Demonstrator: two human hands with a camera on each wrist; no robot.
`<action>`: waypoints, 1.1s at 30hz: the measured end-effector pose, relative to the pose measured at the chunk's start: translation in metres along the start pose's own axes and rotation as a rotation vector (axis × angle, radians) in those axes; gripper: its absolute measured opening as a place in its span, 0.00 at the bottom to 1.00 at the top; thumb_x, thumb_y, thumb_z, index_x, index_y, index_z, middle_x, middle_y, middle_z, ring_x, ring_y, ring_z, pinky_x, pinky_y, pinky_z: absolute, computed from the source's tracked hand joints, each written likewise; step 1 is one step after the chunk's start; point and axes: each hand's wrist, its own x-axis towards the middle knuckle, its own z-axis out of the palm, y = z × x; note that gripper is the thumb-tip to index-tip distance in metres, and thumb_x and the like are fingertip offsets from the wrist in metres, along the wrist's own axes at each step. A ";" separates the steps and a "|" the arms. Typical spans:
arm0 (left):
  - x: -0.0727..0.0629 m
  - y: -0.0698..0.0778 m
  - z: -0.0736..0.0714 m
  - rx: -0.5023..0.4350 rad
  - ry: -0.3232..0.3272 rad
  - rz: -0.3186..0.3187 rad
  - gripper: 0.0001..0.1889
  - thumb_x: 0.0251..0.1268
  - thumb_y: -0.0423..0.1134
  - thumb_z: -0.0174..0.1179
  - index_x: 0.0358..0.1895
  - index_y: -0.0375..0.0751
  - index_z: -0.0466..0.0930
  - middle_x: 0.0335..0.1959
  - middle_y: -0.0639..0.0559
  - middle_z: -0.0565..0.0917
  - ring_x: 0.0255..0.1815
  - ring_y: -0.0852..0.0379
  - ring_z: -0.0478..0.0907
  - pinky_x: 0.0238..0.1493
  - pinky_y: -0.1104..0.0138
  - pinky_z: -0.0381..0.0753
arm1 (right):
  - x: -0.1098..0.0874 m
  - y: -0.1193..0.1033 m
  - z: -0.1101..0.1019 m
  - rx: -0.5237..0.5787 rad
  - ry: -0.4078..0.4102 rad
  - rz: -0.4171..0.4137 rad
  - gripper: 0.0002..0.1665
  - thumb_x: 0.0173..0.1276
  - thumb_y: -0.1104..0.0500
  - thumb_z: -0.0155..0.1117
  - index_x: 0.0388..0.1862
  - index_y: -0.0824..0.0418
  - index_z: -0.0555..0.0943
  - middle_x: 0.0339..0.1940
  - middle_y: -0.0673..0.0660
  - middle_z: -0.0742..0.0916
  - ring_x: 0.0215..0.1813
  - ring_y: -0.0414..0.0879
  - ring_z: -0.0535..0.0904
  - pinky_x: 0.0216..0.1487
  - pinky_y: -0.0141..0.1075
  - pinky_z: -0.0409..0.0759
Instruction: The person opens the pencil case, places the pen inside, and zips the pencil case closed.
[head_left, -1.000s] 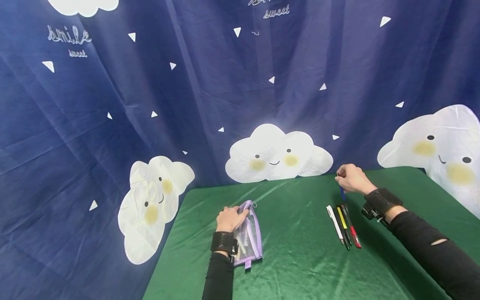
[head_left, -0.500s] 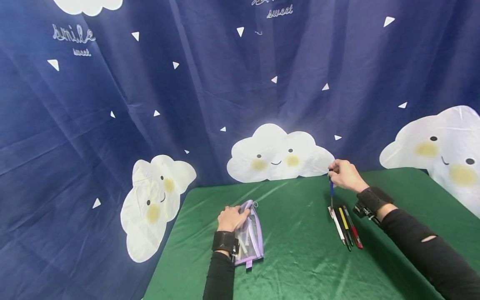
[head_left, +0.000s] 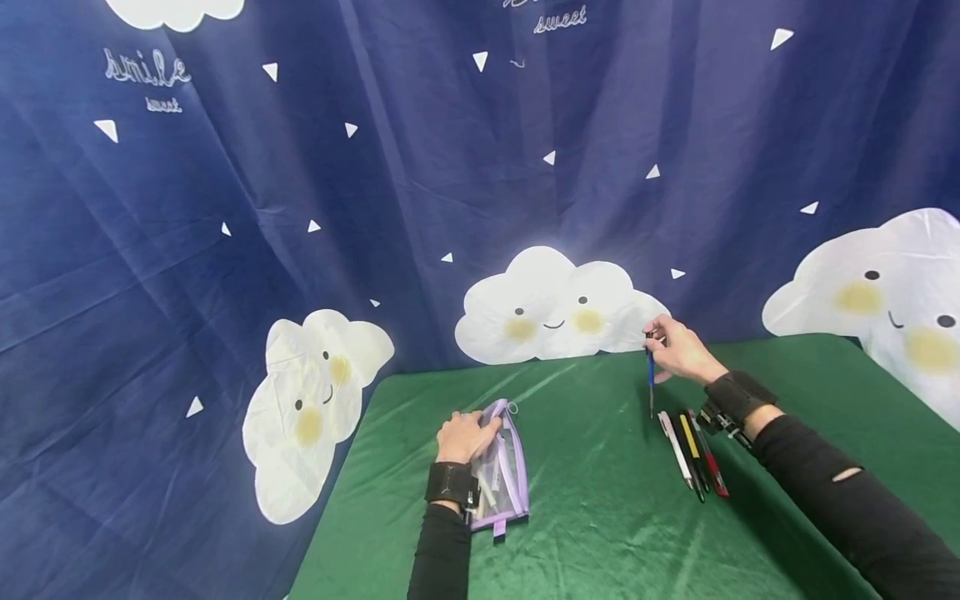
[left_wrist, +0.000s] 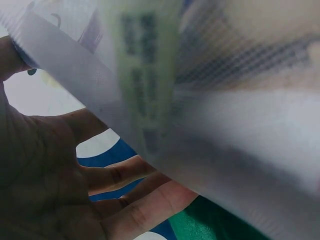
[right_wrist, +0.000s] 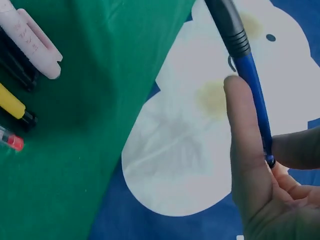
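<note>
My left hand (head_left: 459, 436) grips the upper end of a clear pencil case (head_left: 519, 475) with lilac edging, which stands tilted on the green cloth. In the left wrist view, its see-through wall (left_wrist: 240, 135) fills much of the picture, with pale items blurred inside. My right hand (head_left: 681, 352) pinches a blue pen (right_wrist: 256, 90) by its end, between thumb and fingers. That pen hangs nearly upright, its dark grip end downward, near the table's far edge. Just nearer to me lie a white pen (head_left: 677, 452), a yellow-and-black pen (head_left: 689, 437), a black pen and a red pen (head_left: 716, 475).
A green cloth (head_left: 585, 500) covers the table. Behind its far edge hangs a dark blue curtain (head_left: 420, 183) printed with white clouds and triangles. The loose pens lie side by side on the right half of the table.
My right hand has moved left with the blue pen, from behind the red and yellow pens to just left of the white pen's far end. My left hand stays on the pencil case.
</note>
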 end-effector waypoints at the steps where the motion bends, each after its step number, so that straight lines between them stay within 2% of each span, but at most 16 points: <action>1: 0.000 0.000 0.000 0.000 0.001 0.000 0.37 0.65 0.66 0.47 0.68 0.44 0.78 0.63 0.29 0.78 0.61 0.28 0.77 0.56 0.38 0.77 | 0.000 -0.001 0.001 0.013 -0.007 0.003 0.17 0.78 0.66 0.48 0.61 0.74 0.66 0.54 0.77 0.75 0.39 0.55 0.85 0.30 0.46 0.89; 5: 0.000 -0.001 0.000 -0.001 0.008 -0.001 0.37 0.65 0.66 0.48 0.67 0.45 0.78 0.62 0.29 0.79 0.60 0.28 0.77 0.54 0.38 0.77 | 0.002 -0.008 0.008 0.059 -0.027 0.001 0.17 0.78 0.67 0.47 0.61 0.74 0.64 0.55 0.76 0.75 0.35 0.60 0.89 0.27 0.46 0.88; 8: 0.000 -0.001 0.001 0.003 0.011 0.000 0.36 0.65 0.66 0.48 0.67 0.45 0.79 0.62 0.29 0.79 0.60 0.28 0.77 0.54 0.38 0.77 | 0.005 -0.013 0.013 0.106 -0.034 -0.006 0.17 0.78 0.67 0.49 0.62 0.73 0.64 0.56 0.77 0.74 0.36 0.64 0.90 0.29 0.46 0.89; 10: 0.001 -0.001 0.001 -0.001 0.012 -0.001 0.36 0.65 0.66 0.49 0.67 0.45 0.78 0.62 0.29 0.79 0.60 0.29 0.77 0.55 0.38 0.77 | 0.007 -0.016 0.015 0.122 -0.030 -0.016 0.17 0.78 0.67 0.50 0.61 0.74 0.65 0.55 0.78 0.75 0.34 0.61 0.90 0.31 0.44 0.89; 13: 0.001 0.000 0.001 -0.001 0.015 -0.004 0.36 0.65 0.65 0.49 0.67 0.45 0.78 0.62 0.30 0.79 0.60 0.29 0.77 0.55 0.38 0.77 | 0.010 -0.019 0.019 0.124 -0.026 -0.030 0.17 0.76 0.68 0.52 0.60 0.76 0.67 0.49 0.76 0.78 0.30 0.51 0.89 0.33 0.39 0.89; 15: 0.001 0.000 0.001 0.000 0.015 -0.005 0.36 0.65 0.65 0.49 0.67 0.45 0.78 0.62 0.29 0.79 0.59 0.29 0.77 0.55 0.38 0.77 | 0.012 -0.020 0.021 0.130 -0.027 -0.031 0.17 0.75 0.69 0.54 0.58 0.77 0.68 0.43 0.71 0.81 0.28 0.44 0.87 0.34 0.35 0.89; 19: 0.000 0.001 0.002 0.005 0.014 -0.003 0.35 0.65 0.64 0.50 0.67 0.44 0.79 0.61 0.29 0.79 0.58 0.28 0.77 0.55 0.38 0.77 | 0.017 -0.021 0.026 0.204 -0.033 -0.004 0.21 0.73 0.69 0.59 0.59 0.78 0.67 0.36 0.61 0.85 0.29 0.41 0.85 0.35 0.32 0.88; 20: 0.000 0.001 0.002 0.006 0.013 -0.002 0.36 0.65 0.64 0.50 0.67 0.44 0.78 0.62 0.29 0.79 0.58 0.28 0.77 0.55 0.38 0.77 | 0.018 -0.020 0.027 0.222 -0.027 0.011 0.22 0.72 0.68 0.60 0.59 0.79 0.66 0.36 0.61 0.86 0.29 0.40 0.85 0.36 0.31 0.88; 23: 0.000 0.001 0.002 0.006 0.011 -0.002 0.36 0.65 0.65 0.49 0.68 0.44 0.78 0.62 0.29 0.78 0.58 0.28 0.77 0.55 0.38 0.77 | 0.023 -0.019 0.029 0.261 0.005 0.043 0.26 0.71 0.67 0.63 0.61 0.80 0.67 0.41 0.67 0.89 0.31 0.36 0.85 0.40 0.31 0.88; 27: 0.000 0.002 0.002 0.004 0.008 -0.004 0.37 0.64 0.65 0.48 0.68 0.45 0.78 0.63 0.29 0.78 0.58 0.28 0.77 0.55 0.38 0.76 | 0.026 -0.018 0.034 0.289 0.070 0.048 0.23 0.71 0.68 0.61 0.61 0.80 0.70 0.50 0.73 0.88 0.33 0.31 0.84 0.41 0.30 0.88; 30: 0.000 0.002 0.001 0.009 0.005 -0.004 0.37 0.64 0.65 0.48 0.68 0.45 0.78 0.63 0.29 0.78 0.58 0.28 0.77 0.55 0.38 0.76 | 0.027 -0.018 0.040 0.322 0.093 0.047 0.23 0.73 0.68 0.59 0.63 0.78 0.70 0.51 0.72 0.87 0.34 0.33 0.84 0.39 0.35 0.89; 33: 0.000 0.002 0.001 0.015 0.001 -0.005 0.37 0.65 0.65 0.48 0.68 0.45 0.78 0.63 0.28 0.78 0.58 0.28 0.77 0.55 0.38 0.76 | 0.028 -0.020 0.046 0.375 0.073 0.044 0.24 0.76 0.66 0.57 0.65 0.76 0.67 0.52 0.69 0.82 0.36 0.40 0.85 0.38 0.43 0.90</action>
